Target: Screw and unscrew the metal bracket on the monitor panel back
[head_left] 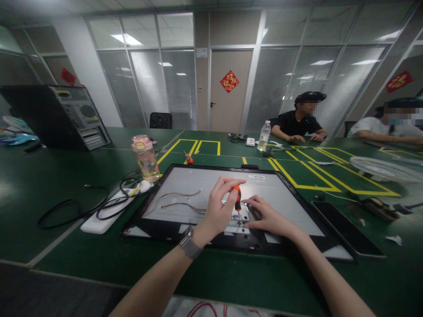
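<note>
A flat display panel lies back side up, a black frame around its grey metal sheet. My left hand, with a watch on the wrist, is closed round the orange-and-black handle of a screwdriver. The screwdriver stands nearly upright, its tip down at a small metal bracket near the panel's front edge. Thumb and fingers of my right hand rest on either side of that bracket, holding it. Thin wires lie across the panel to the left of my hands.
Left of the panel are a pink bottle, a white power strip and black cables. Another screwdriver lies behind it. To the right are a dark flat panel and a white fan grille. Two people sit across the table.
</note>
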`<state>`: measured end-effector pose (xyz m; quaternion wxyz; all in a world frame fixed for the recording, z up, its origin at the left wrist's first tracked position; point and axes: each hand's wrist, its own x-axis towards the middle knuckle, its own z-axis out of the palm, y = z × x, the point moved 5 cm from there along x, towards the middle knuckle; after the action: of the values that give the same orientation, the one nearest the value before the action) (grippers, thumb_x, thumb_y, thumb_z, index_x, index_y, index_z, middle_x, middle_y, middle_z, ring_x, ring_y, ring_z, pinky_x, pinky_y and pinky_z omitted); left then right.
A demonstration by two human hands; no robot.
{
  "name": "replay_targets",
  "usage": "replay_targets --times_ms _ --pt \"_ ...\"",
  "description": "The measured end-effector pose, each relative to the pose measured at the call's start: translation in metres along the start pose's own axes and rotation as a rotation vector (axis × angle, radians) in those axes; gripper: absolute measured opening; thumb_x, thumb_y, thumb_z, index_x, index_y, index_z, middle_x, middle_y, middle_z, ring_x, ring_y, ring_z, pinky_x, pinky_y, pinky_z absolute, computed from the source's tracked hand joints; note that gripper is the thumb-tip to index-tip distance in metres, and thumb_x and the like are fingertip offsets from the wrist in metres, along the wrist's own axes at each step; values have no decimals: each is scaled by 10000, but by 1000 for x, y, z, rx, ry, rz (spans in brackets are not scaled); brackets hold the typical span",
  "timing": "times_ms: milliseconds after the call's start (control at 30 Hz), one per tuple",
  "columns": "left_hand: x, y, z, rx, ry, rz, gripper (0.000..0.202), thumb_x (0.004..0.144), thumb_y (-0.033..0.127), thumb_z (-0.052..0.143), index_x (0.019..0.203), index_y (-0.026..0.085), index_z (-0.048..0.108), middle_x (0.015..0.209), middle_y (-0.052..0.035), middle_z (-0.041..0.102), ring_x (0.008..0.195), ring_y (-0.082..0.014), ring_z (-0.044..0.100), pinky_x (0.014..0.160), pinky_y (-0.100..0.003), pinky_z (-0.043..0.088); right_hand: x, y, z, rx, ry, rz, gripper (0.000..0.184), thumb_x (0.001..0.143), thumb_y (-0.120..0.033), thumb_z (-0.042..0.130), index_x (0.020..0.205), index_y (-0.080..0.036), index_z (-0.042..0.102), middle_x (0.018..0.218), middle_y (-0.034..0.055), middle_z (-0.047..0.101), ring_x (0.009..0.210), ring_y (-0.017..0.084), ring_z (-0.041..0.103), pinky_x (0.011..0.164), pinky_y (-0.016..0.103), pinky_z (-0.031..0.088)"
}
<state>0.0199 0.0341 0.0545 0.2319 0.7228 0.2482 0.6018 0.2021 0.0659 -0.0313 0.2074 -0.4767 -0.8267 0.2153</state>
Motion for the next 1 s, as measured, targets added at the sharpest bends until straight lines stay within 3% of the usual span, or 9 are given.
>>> replay_targets --times_ms 67,233,400,600,800,1000 --pt "0 1 0 4 -7 2 280 949 147 464 1107 216 685 967 -43 609 890 -149 586 822 -289 473 0 -1 0 -5 0 0 629 712 -379 797 1272 -192 580 1143 99 534 1067 297 526 957 430 444" --pt "-1 3 -2 51 54 26 113 864 183 633 945 197 711 861 -16 555 792 -139 567 762 -281 481 0 0 0 -4 4 -2 638 714 -394 798 1279 -198 577 1138 96 536 1061 295 531 945 427 451" --pt "-3 6 0 26 18 57 260 936 125 468 1065 201 680 973 -42 641 894 -149 605 810 -291 482 0 1 0 -11 8 -5 632 710 -398 800 1268 -194 586 1137 96 538 1059 293 533 949 423 449" --pt "-2 2 -2 77 57 24 125 891 201 606 952 200 715 877 -22 570 804 -141 574 765 -280 485 -1 -2 -2 -2 1 -1 623 719 -395 792 1275 -213 580 1161 97 536 1091 303 529 972 437 443" --pt "-2 3 0 44 -4 18 285 959 170 454 1131 215 676 980 -54 585 885 -157 577 811 -301 487 -1 -3 -2 -8 0 2 616 715 -387 793 1274 -239 582 1167 86 541 1093 299 528 970 434 446" --pt "-3 1 0 103 43 16 171 887 213 620 1033 216 708 903 -21 527 810 -139 557 784 -286 490 -1 -1 -1 0 1 5 631 709 -394 799 1273 -214 581 1156 94 539 1082 297 530 966 431 448"
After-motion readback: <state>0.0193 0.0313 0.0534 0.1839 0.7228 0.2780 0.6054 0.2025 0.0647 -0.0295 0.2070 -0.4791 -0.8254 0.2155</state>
